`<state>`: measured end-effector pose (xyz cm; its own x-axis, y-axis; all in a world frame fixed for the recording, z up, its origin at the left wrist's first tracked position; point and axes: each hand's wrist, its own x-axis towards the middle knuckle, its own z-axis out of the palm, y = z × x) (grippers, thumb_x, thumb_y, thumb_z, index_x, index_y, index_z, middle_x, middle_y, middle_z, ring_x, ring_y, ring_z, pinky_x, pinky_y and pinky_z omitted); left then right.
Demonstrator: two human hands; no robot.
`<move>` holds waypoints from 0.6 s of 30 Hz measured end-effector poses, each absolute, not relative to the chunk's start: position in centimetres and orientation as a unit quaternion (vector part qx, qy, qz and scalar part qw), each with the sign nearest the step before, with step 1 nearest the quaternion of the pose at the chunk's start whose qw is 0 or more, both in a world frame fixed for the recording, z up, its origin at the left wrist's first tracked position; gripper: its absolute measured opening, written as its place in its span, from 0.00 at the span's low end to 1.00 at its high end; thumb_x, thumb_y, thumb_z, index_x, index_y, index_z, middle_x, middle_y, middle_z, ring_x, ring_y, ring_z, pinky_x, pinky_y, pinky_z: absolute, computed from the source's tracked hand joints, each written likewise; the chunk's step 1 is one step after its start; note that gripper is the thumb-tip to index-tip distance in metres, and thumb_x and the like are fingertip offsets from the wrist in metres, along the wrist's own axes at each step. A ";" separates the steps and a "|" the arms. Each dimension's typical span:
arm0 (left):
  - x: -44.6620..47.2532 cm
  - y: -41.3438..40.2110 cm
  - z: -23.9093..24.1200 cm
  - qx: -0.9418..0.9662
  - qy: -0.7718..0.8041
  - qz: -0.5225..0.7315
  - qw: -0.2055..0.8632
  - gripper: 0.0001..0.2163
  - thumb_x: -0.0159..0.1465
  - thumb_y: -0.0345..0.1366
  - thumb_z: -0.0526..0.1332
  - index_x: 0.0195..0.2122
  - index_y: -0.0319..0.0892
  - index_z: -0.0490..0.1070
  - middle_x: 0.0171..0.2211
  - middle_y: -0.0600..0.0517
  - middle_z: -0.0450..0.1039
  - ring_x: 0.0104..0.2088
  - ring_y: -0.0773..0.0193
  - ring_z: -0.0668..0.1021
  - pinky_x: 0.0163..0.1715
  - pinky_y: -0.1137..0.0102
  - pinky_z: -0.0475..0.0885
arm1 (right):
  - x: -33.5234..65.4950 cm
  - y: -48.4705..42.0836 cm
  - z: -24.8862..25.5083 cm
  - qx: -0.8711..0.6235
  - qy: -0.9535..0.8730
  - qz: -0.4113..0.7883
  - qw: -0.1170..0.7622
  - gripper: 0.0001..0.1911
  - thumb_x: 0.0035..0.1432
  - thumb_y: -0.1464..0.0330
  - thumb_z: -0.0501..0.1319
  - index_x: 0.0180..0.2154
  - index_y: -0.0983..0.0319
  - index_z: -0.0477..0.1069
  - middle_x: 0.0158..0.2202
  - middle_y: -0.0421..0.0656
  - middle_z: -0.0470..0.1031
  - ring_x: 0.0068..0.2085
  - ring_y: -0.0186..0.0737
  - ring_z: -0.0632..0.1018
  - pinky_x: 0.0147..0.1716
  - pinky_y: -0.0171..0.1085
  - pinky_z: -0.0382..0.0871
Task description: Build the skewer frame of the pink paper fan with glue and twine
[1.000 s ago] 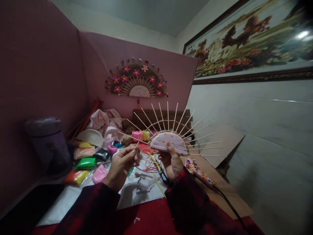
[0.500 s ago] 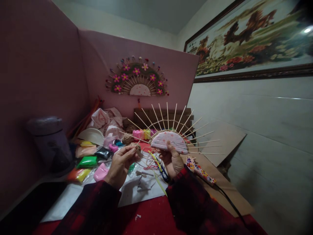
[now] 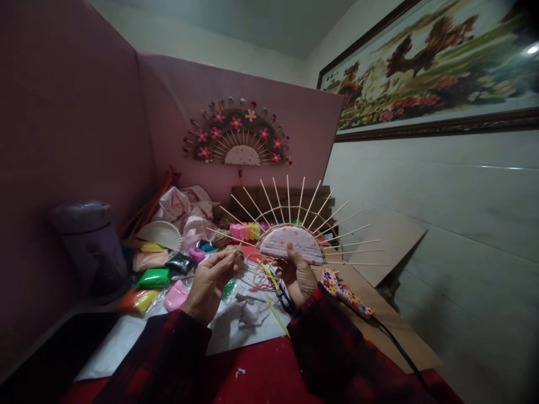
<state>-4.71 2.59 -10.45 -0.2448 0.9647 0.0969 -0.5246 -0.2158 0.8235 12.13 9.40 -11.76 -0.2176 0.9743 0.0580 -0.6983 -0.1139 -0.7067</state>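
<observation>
My right hand (image 3: 298,275) is closed on a half-round fan frame (image 3: 290,244), its thumb across the padded, dotted white cloth front. Thin wooden sticks spread outward from the curved edge like rays, and brown twine (image 3: 290,207) runs across them in an arc. To the left, my left hand (image 3: 213,283) pinches brown twine (image 3: 239,256), a small bundle of it at the fingertips. Parts of the fingers behind the fan are hidden. Below the hands lie scissors (image 3: 286,300) with dark handles and several loose coloured strands.
Bagged coloured clay (image 3: 152,279), a paper plate fan (image 3: 159,233) and a purple canister (image 3: 90,247) stand at the left. A flowered glue gun (image 3: 347,294) with a black cord rests on cardboard (image 3: 389,336) at the right. A finished flowered fan (image 3: 238,137) hangs on the pink board.
Almost nothing differs. Both hands keep their grips, and the view has shifted very slightly.
</observation>
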 end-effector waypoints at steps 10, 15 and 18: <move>-4.6 2.6 -10.7 0.306 0.349 0.712 0.527 0.10 0.47 0.35 0.69 0.30 0.36 0.76 0.29 0.52 0.74 0.26 0.70 0.73 0.32 0.73 0.71 | 12.2 9.3 -11.7 -0.216 -0.322 0.712 0.586 0.22 0.40 0.63 0.71 0.38 0.62 0.68 0.27 0.40 0.78 0.22 0.33 0.76 0.11 0.26 0.62; -4.9 3.0 -11.4 0.300 0.391 0.693 0.526 0.10 0.45 0.37 0.69 0.25 0.36 0.74 0.25 0.52 0.74 0.28 0.67 0.75 0.34 0.70 0.71 | 12.3 9.4 -11.9 -0.214 -0.330 0.711 0.582 0.22 0.40 0.63 0.71 0.37 0.62 0.68 0.26 0.39 0.78 0.20 0.31 0.75 0.11 0.25 0.62; -5.2 3.5 -12.2 0.323 0.447 0.683 0.479 0.11 0.45 0.39 0.69 0.23 0.36 0.73 0.24 0.51 0.74 0.28 0.65 0.75 0.31 0.71 0.69 | 12.3 9.5 -11.8 -0.215 -0.330 0.713 0.580 0.22 0.39 0.63 0.71 0.37 0.62 0.68 0.26 0.38 0.77 0.20 0.31 0.75 0.11 0.25 0.62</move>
<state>-5.24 3.48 -12.17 -0.3325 0.9430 0.0128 -0.3661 -0.1415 0.9198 12.30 9.46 -11.84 -0.2346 0.9692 0.0756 -0.6852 -0.1097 -0.7201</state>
